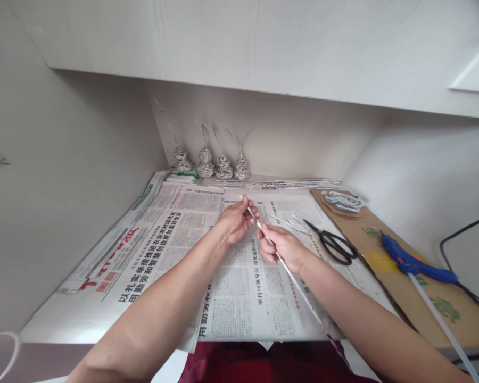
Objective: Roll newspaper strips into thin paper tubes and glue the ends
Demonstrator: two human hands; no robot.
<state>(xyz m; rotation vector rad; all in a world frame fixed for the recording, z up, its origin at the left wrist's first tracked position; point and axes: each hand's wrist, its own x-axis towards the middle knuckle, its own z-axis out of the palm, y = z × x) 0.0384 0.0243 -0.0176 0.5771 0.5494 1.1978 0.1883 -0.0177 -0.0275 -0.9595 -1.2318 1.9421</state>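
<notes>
A long, thin rolled newspaper stick [299, 287] runs slantwise over the newspaper, its lower end reaching down past the table's front edge near my lap. Near its upper end, my left hand [239, 221] pinches it between thumb and fingers. Slightly lower, my right hand [281, 246] is closed around the same stick. Black-handled scissors [335, 246] lie to the right of my right hand, beside a few short pale paper pieces [291, 222].
Newspaper sheets [151, 250] cover the tabletop. Several woven paper gourds [205, 162] stand at the back left, and a row of paper sticks [279, 184] lies along the back. On cardboard [419, 314] at right rest a blue glue gun [419, 264] and folded cloth [343, 202]. A white panel overhangs.
</notes>
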